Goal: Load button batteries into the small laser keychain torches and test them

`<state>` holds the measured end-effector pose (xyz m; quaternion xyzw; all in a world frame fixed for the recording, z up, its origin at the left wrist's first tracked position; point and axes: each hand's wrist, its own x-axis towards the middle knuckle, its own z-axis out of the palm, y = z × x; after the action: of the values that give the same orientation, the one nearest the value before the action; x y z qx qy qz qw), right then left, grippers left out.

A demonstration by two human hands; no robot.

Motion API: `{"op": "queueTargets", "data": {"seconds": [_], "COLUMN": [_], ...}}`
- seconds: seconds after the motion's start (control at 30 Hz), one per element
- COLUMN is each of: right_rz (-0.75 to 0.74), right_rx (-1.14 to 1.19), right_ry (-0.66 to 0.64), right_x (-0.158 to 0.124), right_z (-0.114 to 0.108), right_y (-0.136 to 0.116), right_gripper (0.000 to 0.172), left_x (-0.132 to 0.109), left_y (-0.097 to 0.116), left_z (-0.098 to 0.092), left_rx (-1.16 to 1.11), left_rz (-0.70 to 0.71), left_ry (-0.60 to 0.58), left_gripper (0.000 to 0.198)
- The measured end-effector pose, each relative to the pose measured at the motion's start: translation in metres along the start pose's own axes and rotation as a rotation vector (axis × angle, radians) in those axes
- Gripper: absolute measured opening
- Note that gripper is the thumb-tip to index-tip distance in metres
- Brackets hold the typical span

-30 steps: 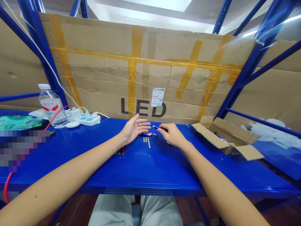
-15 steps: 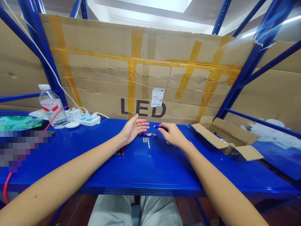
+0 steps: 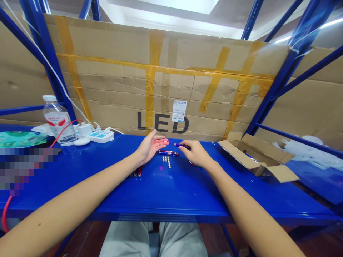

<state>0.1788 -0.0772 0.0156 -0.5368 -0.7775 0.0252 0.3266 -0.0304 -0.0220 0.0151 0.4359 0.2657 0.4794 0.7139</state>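
My right hand (image 3: pixel 195 151) is closed around a small purple pen-like light (image 3: pixel 179 145), its tip aimed left. A bright red spot glows on the fingers of my left hand (image 3: pixel 151 145), which is held open, palm toward the light, holding nothing. Between the hands a red and blue pen-like stick (image 3: pixel 168 152) lies on the blue shelf (image 3: pixel 171 192). Several small silver button cells (image 3: pixel 167 161) sit in short rows just in front of it. A few dark red sticks (image 3: pixel 136 174) lie by my left wrist.
An open cardboard box (image 3: pixel 257 157) stands at the right. At the left are a water bottle (image 3: pixel 59 121), a white power strip (image 3: pixel 95 135) with a red cable, and a green packet (image 3: pixel 18 138). A taped cardboard sheet (image 3: pixel 160 78) marked LED closes the back.
A red light spot has appeared and brightened on my left hand's fingers. Both hands have barely shifted.
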Motion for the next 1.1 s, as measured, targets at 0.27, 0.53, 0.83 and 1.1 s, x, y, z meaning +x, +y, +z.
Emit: {"op": "queueTargets", "data": {"seconds": [0.27, 0.53, 0.83, 1.1], "right_rz": [-0.041, -0.057, -0.07, -0.107], "right_rx": [-0.007, 0.019, 0.054, 0.14], "right_ry": [-0.054, -0.021, -0.011, -0.114], "right_x": [0.0, 0.0, 0.001, 0.006], "right_z": [0.001, 0.001, 0.001, 0.013], "right_y": [0.0, -0.002, 0.004, 0.004], "right_gripper": [0.022, 0.021, 0.023, 0.029], "left_x": [-0.001, -0.001, 0.001, 0.004], "left_y": [0.0, 0.0, -0.003, -0.006], "left_z": [0.0, 0.0, -0.002, -0.005], "left_rx": [-0.005, 0.006, 0.121, 0.849], "left_rz": [-0.001, -0.003, 0.051, 0.379], "left_ry": [-0.003, -0.019, -0.061, -0.284], "left_gripper": [0.053, 0.053, 0.046, 0.014]}}
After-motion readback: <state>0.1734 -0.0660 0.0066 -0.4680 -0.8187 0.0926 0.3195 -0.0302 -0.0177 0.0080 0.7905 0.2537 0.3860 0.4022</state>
